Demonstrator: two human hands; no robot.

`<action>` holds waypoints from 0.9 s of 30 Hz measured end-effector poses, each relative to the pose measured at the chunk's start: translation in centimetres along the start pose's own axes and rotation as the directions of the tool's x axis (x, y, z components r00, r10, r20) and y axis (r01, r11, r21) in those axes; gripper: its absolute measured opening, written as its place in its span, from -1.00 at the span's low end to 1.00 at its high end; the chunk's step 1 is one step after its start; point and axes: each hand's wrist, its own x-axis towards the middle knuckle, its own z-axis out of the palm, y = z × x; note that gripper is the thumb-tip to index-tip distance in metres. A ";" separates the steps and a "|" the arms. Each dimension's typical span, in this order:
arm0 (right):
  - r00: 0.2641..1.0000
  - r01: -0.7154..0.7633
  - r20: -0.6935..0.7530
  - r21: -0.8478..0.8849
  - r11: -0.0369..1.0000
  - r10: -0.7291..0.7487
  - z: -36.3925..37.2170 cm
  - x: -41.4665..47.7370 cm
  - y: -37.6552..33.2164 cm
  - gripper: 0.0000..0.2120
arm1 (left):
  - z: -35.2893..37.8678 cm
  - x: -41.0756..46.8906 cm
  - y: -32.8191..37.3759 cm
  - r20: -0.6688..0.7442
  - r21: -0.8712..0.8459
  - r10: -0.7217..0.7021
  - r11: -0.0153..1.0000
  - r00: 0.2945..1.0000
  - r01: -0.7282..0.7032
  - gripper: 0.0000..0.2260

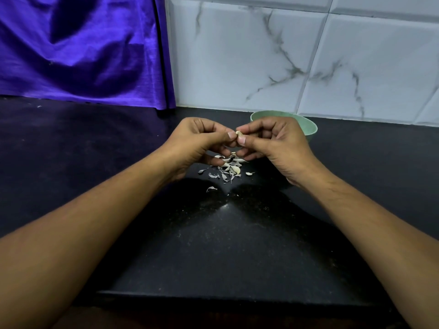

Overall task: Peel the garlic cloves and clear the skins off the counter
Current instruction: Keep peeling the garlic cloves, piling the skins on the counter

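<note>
Black counter (skins scattered) — marble-tile wall.

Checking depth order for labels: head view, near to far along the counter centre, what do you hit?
Counter front edge → lone skin scrap → pile of garlic skins → garlic clove pinched between left hand and right hand → green bowl → marble-tiled wall.

Both forearms are bare, no sleeves in view; the hands wear no rings, and the thumbnails are short, unpainted.
</note>
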 end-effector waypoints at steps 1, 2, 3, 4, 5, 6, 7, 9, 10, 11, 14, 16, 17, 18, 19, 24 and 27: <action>1.000 0.005 0.002 -0.012 1.000 -0.005 0.0 0.0 0.0 -0.86 | 0.0 0.0 0.0 -0.004 0.007 -0.001 1.000 1.000 0.002 -0.93; 1.000 0.010 0.004 -0.023 1.000 -0.010 0.0 0.0 0.1 -0.86 | 0.0 0.0 0.0 -0.007 0.017 -0.002 1.000 1.000 0.003 -0.93; 1.000 0.015 0.007 -0.033 0.999 -0.015 0.0 0.0 0.1 -0.87 | 0.0 0.1 -0.1 -0.010 0.027 -0.003 1.000 1.000 0.003 -0.93; 1.000 0.020 0.009 -0.044 0.999 -0.019 0.0 0.0 0.2 -0.87 | 0.1 0.0 -0.2 -0.013 0.035 -0.001 0.999 1.000 0.001 -0.93; 1.000 0.024 0.011 -0.053 0.998 -0.023 0.0 0.0 0.2 -0.88 | 0.2 0.0 -0.2 -0.019 0.041 0.004 0.999 1.000 -0.003 -0.94; 1.000 0.025 0.010 -0.058 0.998 -0.025 0.0 0.0 0.2 -0.87 | 0.2 0.0 -0.2 -0.027 0.046 0.012 0.999 1.000 -0.010 -0.94; 1.000 0.025 0.007 -0.057 0.998 -0.025 0.0 0.0 0.3 -0.87 | 0.3 0.0 -0.2 -0.034 0.055 0.023 0.998 0.999 -0.021 -0.94; 1.000 0.019 -0.001 -0.053 0.998 -0.020 0.0 0.0 0.2 -0.86 | 0.2 0.0 -0.2 -0.033 0.090 0.053 0.995 0.998 -0.050 -0.93; 1.000 0.015 -0.004 -0.054 0.998 -0.016 0.0 0.1 0.2 -0.86 | 0.2 0.0 -0.1 -0.025 0.109 0.069 0.992 0.997 -0.066 -0.93; 1.000 0.011 -0.007 -0.056 0.998 -0.012 -0.1 0.1 0.2 -0.86 | 0.2 0.1 -0.1 -0.015 0.121 0.083 0.989 0.996 -0.081 -0.93; 1.000 0.005 -0.012 -0.061 0.998 -0.006 0.0 0.0 0.2 -0.86 | 0.2 0.1 -0.1 -0.009 0.135 0.101 0.986 0.995 -0.099 -0.94; 1.000 0.004 -0.012 -0.067 0.998 -0.005 0.0 0.0 0.2 -0.87 | 0.3 0.0 -0.2 -0.017 0.135 0.104 0.986 0.994 -0.100 -0.94; 1.000 0.005 -0.014 -0.073 0.997 -0.006 0.1 0.0 0.3 -0.87 | 0.3 0.0 -0.3 -0.024 0.136 0.105 0.985 0.994 -0.101 -0.94; 1.000 0.008 -0.016 -0.080 0.997 -0.009 0.2 0.0 0.3 -0.87 | 0.4 0.0 -0.4 -0.034 0.137 0.107 0.985 0.994 -0.101 -0.93; 1.000 0.010 -0.018 -0.085 0.996 -0.012 0.3 0.0 0.3 -0.87 | 0.5 0.0 -0.4 -0.046 0.135 0.108 0.986 0.993 -0.101 -0.92; 0.999 0.024 -0.020 -0.066 0.998 -0.025 0.7 -0.2 0.4 -0.87 | 0.8 0.2 -0.5 -0.110 0.136 0.132 0.984 0.985 -0.117 -0.90; 1.000 0.014 -0.008 -0.048 0.999 -0.015 0.7 -0.2 0.4 -0.88 | 0.7 0.3 -0.6 -0.128 0.157 0.135 0.981 0.983 -0.114 -0.92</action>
